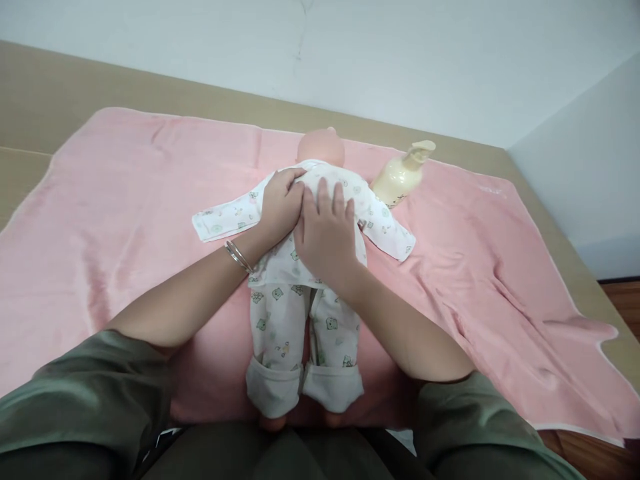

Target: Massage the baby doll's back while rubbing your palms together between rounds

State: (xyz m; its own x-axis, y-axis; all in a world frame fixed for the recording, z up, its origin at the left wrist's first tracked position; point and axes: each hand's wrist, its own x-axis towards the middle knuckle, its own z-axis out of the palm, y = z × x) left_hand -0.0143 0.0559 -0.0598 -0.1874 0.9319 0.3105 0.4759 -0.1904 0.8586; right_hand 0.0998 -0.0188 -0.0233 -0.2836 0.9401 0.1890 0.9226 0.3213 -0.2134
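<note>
A baby doll (320, 180) in a white printed top and trousers lies on a pink blanket (200, 147), its head away from me and its feet toward me. The face is not visible. My left hand (283, 203) rests on the left part of the doll's upper torso, thumb apart from the fingers, which curve round its side and are partly hidden. Just beside it, my right hand (327, 237) lies flat on the middle of the torso with its fingers spread. Both sleeves of the top stretch out to the sides.
A cream pump bottle (400, 175) leans on the blanket by the doll's right-hand sleeve. The blanket has folds at the right. A wooden surface (40, 87) shows beyond its edges, with a white wall (380, 60) behind.
</note>
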